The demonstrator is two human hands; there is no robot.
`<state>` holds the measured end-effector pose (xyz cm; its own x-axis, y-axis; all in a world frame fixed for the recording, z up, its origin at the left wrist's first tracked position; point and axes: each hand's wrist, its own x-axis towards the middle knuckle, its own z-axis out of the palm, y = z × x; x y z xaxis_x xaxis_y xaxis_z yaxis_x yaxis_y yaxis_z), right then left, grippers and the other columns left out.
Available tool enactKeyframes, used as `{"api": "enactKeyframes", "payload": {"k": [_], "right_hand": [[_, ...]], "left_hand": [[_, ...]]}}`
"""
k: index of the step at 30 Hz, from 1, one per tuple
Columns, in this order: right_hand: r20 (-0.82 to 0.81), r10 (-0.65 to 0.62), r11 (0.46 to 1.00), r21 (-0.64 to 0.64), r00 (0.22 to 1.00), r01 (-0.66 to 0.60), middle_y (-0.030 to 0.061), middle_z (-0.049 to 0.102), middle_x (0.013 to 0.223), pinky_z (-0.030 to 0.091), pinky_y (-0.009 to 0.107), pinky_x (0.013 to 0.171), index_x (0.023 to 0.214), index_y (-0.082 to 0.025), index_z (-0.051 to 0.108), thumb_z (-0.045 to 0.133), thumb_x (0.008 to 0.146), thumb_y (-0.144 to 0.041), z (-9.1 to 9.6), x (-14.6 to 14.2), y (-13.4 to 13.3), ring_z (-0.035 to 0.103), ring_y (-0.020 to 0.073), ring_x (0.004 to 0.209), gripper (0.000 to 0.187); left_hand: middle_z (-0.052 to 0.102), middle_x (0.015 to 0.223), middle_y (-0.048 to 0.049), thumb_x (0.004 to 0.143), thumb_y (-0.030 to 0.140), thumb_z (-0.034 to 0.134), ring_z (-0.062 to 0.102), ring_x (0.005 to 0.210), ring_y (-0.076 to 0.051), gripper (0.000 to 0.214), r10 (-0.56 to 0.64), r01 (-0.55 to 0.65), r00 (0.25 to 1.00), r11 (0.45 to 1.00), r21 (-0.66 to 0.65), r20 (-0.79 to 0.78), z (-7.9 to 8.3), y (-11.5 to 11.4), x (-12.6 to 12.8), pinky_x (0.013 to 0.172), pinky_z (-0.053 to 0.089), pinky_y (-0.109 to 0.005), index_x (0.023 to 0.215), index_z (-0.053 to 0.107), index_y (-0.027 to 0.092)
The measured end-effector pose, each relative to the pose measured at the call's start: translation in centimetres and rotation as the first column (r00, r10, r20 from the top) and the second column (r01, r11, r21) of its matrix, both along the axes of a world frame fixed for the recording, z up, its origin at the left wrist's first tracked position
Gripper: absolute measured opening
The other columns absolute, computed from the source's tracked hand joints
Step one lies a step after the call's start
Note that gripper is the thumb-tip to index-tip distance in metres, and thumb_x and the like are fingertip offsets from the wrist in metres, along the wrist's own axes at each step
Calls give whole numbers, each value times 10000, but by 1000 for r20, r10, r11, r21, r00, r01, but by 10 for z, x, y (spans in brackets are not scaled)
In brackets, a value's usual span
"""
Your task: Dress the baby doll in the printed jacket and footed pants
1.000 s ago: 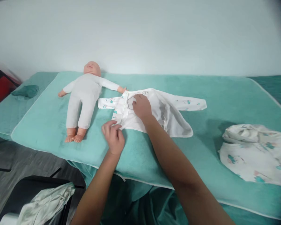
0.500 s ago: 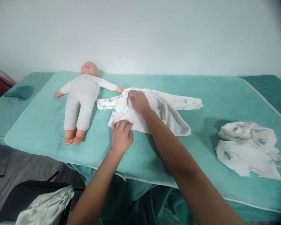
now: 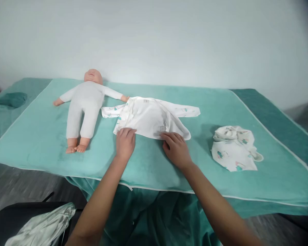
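A white long-sleeved baby shirt point(image 3: 149, 118) lies spread open, inside up, its sleeves stretched to both sides and small green prints on them. My left hand point(image 3: 125, 142) is at the left part of its bottom hem, fingers closed over the edge. Further right along the same hem, my right hand point(image 3: 176, 149) has its fingertips on the cloth and the thumb curled beneath. A baby doll point(image 3: 86, 99) in a white body lies face up to the left, arms spread. One doll hand reaches the shirt's left shoulder.
A folded bundle of printed white baby clothes point(image 3: 234, 148) lies to the right on the green mat point(image 3: 154, 167). A small green cushion point(image 3: 10, 99) is at the far left. Below left, a black chair point(image 3: 5, 213) holds a pale cloth point(image 3: 45, 227). A wall stands behind.
My right hand has moved from the shirt's neckline down to its bottom hem. The shirt's body now lies flatter, with its right front panel more spread. The view has shifted slightly.
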<state>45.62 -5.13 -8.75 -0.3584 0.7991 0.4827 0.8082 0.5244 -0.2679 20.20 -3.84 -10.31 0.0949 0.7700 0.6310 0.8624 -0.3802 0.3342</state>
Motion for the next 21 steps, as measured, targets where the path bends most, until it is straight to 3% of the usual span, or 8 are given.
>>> {"api": "enactKeyframes", "payload": {"k": [7, 10, 12, 14, 16, 17, 19, 21], "right_hand": [[124, -95, 991, 106, 988, 82, 79, 765, 913, 446, 447, 862, 867, -252, 739, 519, 904, -100, 10, 26, 23, 621, 300, 970, 269], [124, -20, 998, 60, 992, 12, 81, 745, 862, 459, 433, 833, 839, -238, 721, 507, 872, -85, 12, 36, 16, 627, 283, 901, 264], [48, 82, 997, -12, 995, -82, 77, 745, 900, 482, 434, 870, 883, -243, 718, 503, 846, -87, 11, 42, 14, 650, 271, 912, 268], [-130, 73, 996, -45, 989, -80, 80, 745, 992, 504, 446, 923, 972, -254, 709, 500, 857, -135, 8, 51, 21, 669, 268, 977, 267], [-316, -124, 992, -63, 941, 109, 106, 725, 1096, 524, 458, 932, 1087, -242, 683, 511, 882, -232, 5, 65, 41, 666, 276, 1029, 267], [-372, -267, 964, -91, 889, 251, 130, 708, 1143, 528, 465, 933, 1146, -219, 664, 532, 881, -289, 3, 73, 55, 658, 284, 1045, 305], [-363, -565, 823, -184, 741, 537, 197, 665, 1244, 509, 493, 967, 1256, -144, 623, 603, 836, -373, 1, 91, 87, 633, 317, 1101, 479], [-268, -721, 693, -280, 639, 664, 228, 663, 1255, 470, 517, 1021, 1318, -95, 599, 650, 814, -429, -1, 108, 118, 614, 346, 1147, 607]], "left_hand": [[713, 933, -79, 966, 191, 563, 618, 890, -235, 206, -90, 95, 988, 995, 37, -129, 9, -8, 2, 761, 410, -380, 1086, 730, 204], [679, 859, -63, 899, 134, 563, 611, 850, -227, 216, -147, 149, 982, 989, 9, -118, 10, -10, 3, 744, 417, -372, 1010, 734, 201], [667, 833, -54, 854, 109, 557, 608, 837, -225, 229, -166, 166, 979, 986, -6, -120, 11, -11, 3, 738, 415, -371, 969, 731, 204], [664, 821, -52, 857, 121, 552, 603, 825, -223, 215, -168, 169, 978, 986, -6, -125, 12, -11, 3, 725, 409, -370, 949, 727, 204], [659, 806, -53, 892, 148, 536, 598, 810, -220, 200, -160, 161, 980, 987, 0, -118, 13, -10, 4, 718, 410, -365, 942, 723, 200], [657, 799, -54, 909, 160, 527, 598, 803, -217, 199, -158, 159, 981, 987, 2, -113, 14, -10, 4, 717, 414, -360, 940, 720, 197], [661, 783, -53, 927, 167, 512, 604, 790, -211, 202, -160, 162, 982, 987, 16, -103, 14, -9, 4, 717, 428, -350, 933, 712, 190], [676, 771, -52, 928, 157, 506, 617, 773, -204, 201, -159, 164, 983, 985, 55, -91, 14, -9, 4, 717, 448, -340, 933, 705, 181]]}}
